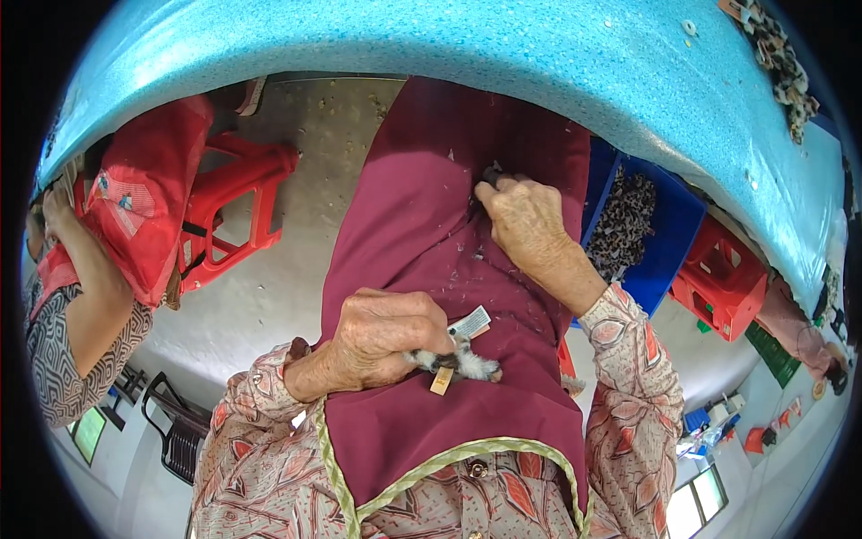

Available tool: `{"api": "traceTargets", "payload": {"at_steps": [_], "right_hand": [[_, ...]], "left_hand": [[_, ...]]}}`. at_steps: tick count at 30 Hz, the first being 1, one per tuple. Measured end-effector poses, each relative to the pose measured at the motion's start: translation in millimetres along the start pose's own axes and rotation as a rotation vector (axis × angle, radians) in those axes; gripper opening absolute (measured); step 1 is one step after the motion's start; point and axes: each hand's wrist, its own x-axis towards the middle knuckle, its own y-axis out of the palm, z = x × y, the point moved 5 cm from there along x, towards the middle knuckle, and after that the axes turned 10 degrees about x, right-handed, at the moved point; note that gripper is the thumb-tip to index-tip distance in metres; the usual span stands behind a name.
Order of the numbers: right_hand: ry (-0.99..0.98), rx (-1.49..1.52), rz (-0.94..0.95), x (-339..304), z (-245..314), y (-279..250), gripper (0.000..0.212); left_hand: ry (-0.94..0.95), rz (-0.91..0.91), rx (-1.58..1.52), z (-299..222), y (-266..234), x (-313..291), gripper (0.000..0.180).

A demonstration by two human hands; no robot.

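Observation:
A small fluffy plush toy [467, 361] in white, black and brown sits in my left hand [388, 337], which is closed round it low over my lap. From the toy stick out a white printed label [470, 322] and a small tan tag [441, 381]. Farther off and to the right, my right hand [530, 220] is closed above the maroon apron [404, 216], its thumb and forefinger pressed together. At those fingertips shows a small dark piece [490, 172], too little of it visible to name. Bits of pale fluff lie on the apron between my hands.
A blue-covered table [431, 45] curves across the far side, with several spotted plush pieces [786, 76] at its right. Blue bins [660, 211] hold a heap of similar pieces. Red stools [235, 193] stand left and right. A co-worker's arm [94, 278] is at the left.

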Motion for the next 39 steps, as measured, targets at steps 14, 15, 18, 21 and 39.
{"api": "traceTargets", "payload": {"at_steps": [14,15,18,21,39], "right_hand": [[-0.091,-0.052,-0.006,-10,-1,-3,0.014],[-0.099,-0.072,0.006,-11,0,-2,0.014],[-0.071,-0.064,0.078,-2,0,-3,0.013],[-0.035,0.008,0.077,-6,-2,-7,0.011],[0.581,2.010,0.238,-69,70,-25,0.023]], "left_hand": [[0.025,-0.025,-0.003,0,-1,-4,0.011],[0.030,-0.024,-0.001,-1,-1,-4,0.011],[0.040,-0.030,-0.003,0,0,-3,0.011],[0.002,-0.081,0.010,-1,0,-6,0.017],[0.194,-0.056,0.119,-14,-3,2,0.018]]}}
